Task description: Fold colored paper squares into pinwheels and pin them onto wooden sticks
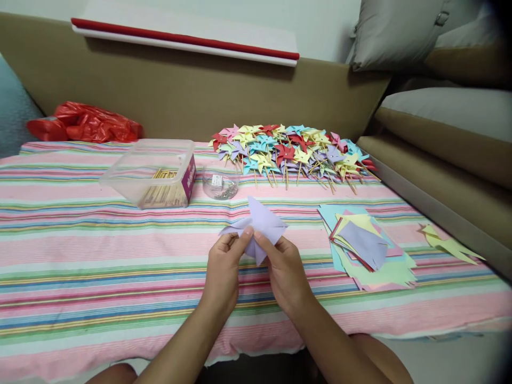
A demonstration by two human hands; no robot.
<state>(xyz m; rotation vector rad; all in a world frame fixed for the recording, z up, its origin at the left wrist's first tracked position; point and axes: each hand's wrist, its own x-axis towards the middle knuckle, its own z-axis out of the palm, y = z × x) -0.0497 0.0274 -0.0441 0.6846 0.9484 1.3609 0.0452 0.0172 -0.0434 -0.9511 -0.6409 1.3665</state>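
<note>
Both my hands hold a lilac paper pinwheel shape (262,221) just above the striped cloth. My left hand (224,269) pinches its left side with thumb and forefinger. My right hand (285,272) pinches the middle from the right, fingers closed on the paper. The paper's points stick up and out to both sides. A stack of cut coloured paper squares (366,245) lies to the right of my right hand.
A clear plastic box of wooden sticks (154,173) and a small clear tub of pins (220,184) stand beyond my hands. A heap of finished pinwheels (292,152) lies at the back. A red bag (84,122) sits far left, a yellow-green paper piece (450,244) far right.
</note>
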